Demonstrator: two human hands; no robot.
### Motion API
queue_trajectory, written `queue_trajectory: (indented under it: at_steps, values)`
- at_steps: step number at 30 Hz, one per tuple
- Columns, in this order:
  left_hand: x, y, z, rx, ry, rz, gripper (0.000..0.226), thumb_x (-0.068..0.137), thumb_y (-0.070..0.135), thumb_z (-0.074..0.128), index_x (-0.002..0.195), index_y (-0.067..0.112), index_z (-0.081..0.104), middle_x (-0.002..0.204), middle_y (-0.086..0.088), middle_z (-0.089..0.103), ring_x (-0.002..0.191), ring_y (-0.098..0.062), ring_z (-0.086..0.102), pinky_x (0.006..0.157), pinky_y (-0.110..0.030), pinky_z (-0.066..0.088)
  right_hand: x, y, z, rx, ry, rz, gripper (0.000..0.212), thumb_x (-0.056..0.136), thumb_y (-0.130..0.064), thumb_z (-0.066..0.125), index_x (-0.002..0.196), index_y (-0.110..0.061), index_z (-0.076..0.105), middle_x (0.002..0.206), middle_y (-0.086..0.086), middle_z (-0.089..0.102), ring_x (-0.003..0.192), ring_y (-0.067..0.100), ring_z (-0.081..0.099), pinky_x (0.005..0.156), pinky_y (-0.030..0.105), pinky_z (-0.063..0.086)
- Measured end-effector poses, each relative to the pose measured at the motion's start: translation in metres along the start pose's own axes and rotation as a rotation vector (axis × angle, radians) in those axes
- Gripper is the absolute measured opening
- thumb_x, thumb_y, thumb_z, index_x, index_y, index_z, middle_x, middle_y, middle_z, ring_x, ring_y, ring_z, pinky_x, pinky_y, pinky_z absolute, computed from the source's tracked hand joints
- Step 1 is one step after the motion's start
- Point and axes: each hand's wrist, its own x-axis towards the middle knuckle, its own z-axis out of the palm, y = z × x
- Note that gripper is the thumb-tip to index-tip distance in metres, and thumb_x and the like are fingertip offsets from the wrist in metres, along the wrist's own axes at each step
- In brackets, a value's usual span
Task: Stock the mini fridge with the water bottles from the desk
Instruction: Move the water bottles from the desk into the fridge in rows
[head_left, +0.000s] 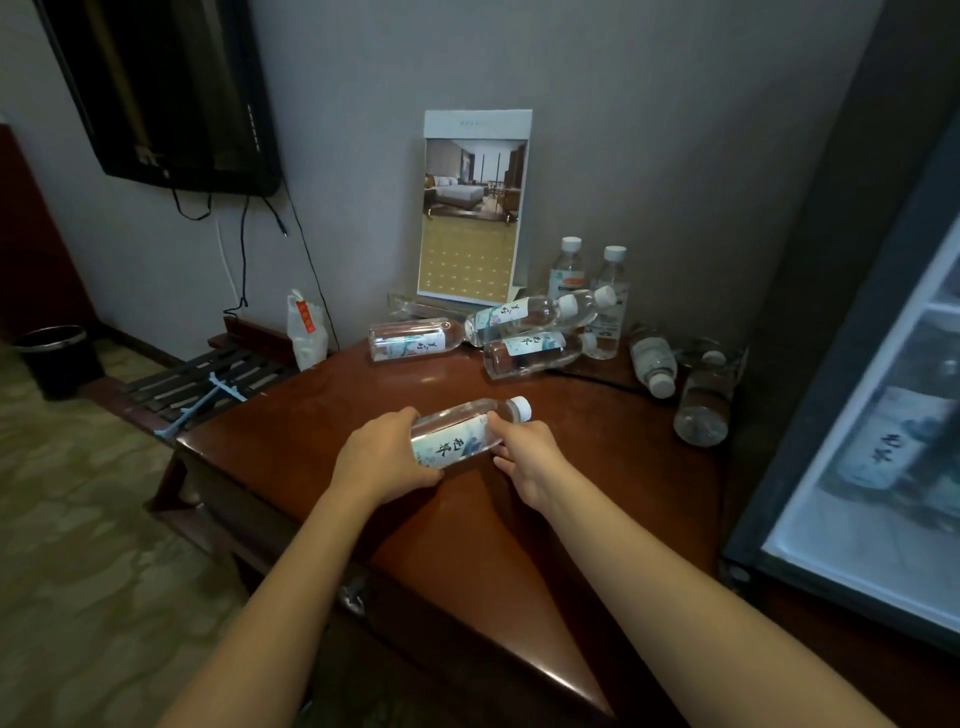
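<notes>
The water bottle (457, 436) lies on its side at the front of the desk (597, 467), its white cap towards the right; whether it touches the wood cannot be told. Its pale label bears two dark brush-written characters over a blue wave print. The left hand (387, 452) has its fingers curled round the base end, and the right hand (530, 457) pinches the bottle beside the label, thumb above and fingers beneath. At the back of the desk three like bottles (530, 312) lie heaped, two upright bottles (569, 265) stand just behind them, and two more bottles (652, 358) lie near the mini fridge (779, 467). A calendar card (475, 208) with a hotel-room photo leans at the wall. The fridge is cut off by the right edge; its inside is blurred, showing only a pale label with dark characters.
</notes>
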Motion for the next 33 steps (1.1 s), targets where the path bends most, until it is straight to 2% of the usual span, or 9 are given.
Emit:
queue_trajectory:
  at_steps: [5, 8, 12, 15, 17, 20, 25, 29, 33]
  values:
    - [-0.028, 0.024, -0.005, -0.070, -0.049, 0.002, 0.061, 0.054, 0.068, 0.067, 0.097, 0.031, 0.048, 0.091, 0.010, 0.060, 0.076, -0.009, 0.058, 0.056, -0.026, 0.051, -0.040, -0.004, -0.016, -0.023, -0.011, -0.086, 0.025, 0.091, -0.019, 0.057, 0.115, -0.011, 0.055, 0.115, 0.010, 0.063, 0.097, 0.020, 0.060, 0.081, 0.030, 0.048]
    - [-0.046, 0.048, -0.012, -0.236, -0.055, 0.010, 0.058, 0.053, 0.070, 0.066, 0.090, 0.032, 0.044, 0.082, 0.015, 0.052, 0.067, -0.003, 0.054, 0.050, -0.022, 0.044, -0.065, -0.013, -0.033, -0.266, 0.051, -0.352, 0.038, 0.085, -0.015, 0.062, 0.121, -0.022, 0.052, 0.124, 0.007, 0.052, 0.115, 0.020, 0.051, 0.100, 0.036, 0.042]
    - [-0.068, 0.093, -0.029, -0.622, -0.021, 0.012, 0.054, 0.053, 0.056, 0.076, 0.094, 0.032, 0.050, 0.086, 0.014, 0.060, 0.063, -0.009, 0.065, 0.054, -0.032, 0.057, -0.105, -0.029, -0.062, -0.190, -0.091, -0.552, 0.076, 0.079, -0.001, 0.066, 0.133, -0.041, 0.030, 0.125, -0.007, 0.050, 0.122, 0.015, 0.048, 0.103, 0.034, 0.042]
    - [-0.088, 0.133, -0.044, -0.864, -0.066, 0.141, 0.056, 0.053, 0.048, 0.078, 0.101, 0.033, 0.054, 0.089, 0.011, 0.064, 0.060, -0.006, 0.067, 0.049, -0.027, 0.055, -0.133, -0.036, -0.085, -0.103, -0.161, -0.608, 0.107, 0.076, 0.005, 0.068, 0.143, -0.044, 0.001, 0.138, -0.006, 0.042, 0.124, 0.014, 0.049, 0.100, 0.034, 0.045]
    - [-0.102, 0.158, -0.051, -0.939, -0.125, 0.253, 0.060, 0.056, 0.041, 0.081, 0.107, 0.035, 0.051, 0.095, 0.013, 0.064, 0.067, -0.001, 0.067, 0.051, -0.023, 0.055, -0.152, -0.044, -0.102, -0.079, -0.145, -0.651, 0.114, 0.074, 0.006, 0.070, 0.142, -0.047, -0.003, 0.143, -0.001, 0.041, 0.124, 0.017, 0.050, 0.101, 0.042, 0.045]
    - [-0.121, 0.191, -0.056, -0.995, -0.213, 0.381, 0.081, 0.058, 0.034, 0.083, 0.127, 0.035, 0.040, 0.106, 0.020, 0.058, 0.083, 0.007, 0.063, 0.059, -0.020, 0.055, -0.184, -0.056, -0.129, -0.117, -0.125, -0.681, 0.111, 0.076, 0.005, 0.069, 0.140, -0.053, 0.000, 0.144, 0.003, 0.042, 0.124, 0.021, 0.051, 0.102, 0.049, 0.043]
    - [-0.147, 0.244, -0.060, -1.060, -0.278, 0.520, 0.086, 0.053, 0.042, 0.081, 0.128, 0.033, 0.038, 0.112, 0.015, 0.058, 0.096, -0.002, 0.063, 0.076, -0.034, 0.058, -0.238, -0.067, -0.176, -0.138, -0.044, -0.722, 0.089, 0.088, -0.008, 0.060, 0.140, -0.054, 0.006, 0.135, 0.009, 0.052, 0.113, 0.025, 0.060, 0.092, 0.045, 0.051]
    - [-0.169, 0.289, -0.064, -1.090, -0.316, 0.644, 0.079, 0.062, 0.046, 0.076, 0.129, 0.036, 0.035, 0.113, 0.017, 0.058, 0.097, 0.002, 0.061, 0.080, -0.029, 0.056, -0.284, -0.076, -0.208, -0.165, 0.067, -0.784, 0.071, 0.090, -0.022, 0.056, 0.136, -0.056, 0.014, 0.112, 0.011, 0.067, 0.100, 0.027, 0.067, 0.084, 0.041, 0.055]
    - [-0.196, 0.335, -0.071, -1.194, -0.384, 0.780, 0.057, 0.079, 0.045, 0.066, 0.126, 0.046, 0.034, 0.112, 0.020, 0.060, 0.098, 0.005, 0.061, 0.075, -0.016, 0.052, -0.331, -0.088, -0.240, -0.222, 0.186, -0.808, 0.072, 0.092, -0.023, 0.054, 0.143, -0.048, 0.010, 0.111, 0.011, 0.068, 0.098, 0.025, 0.068, 0.081, 0.039, 0.056]
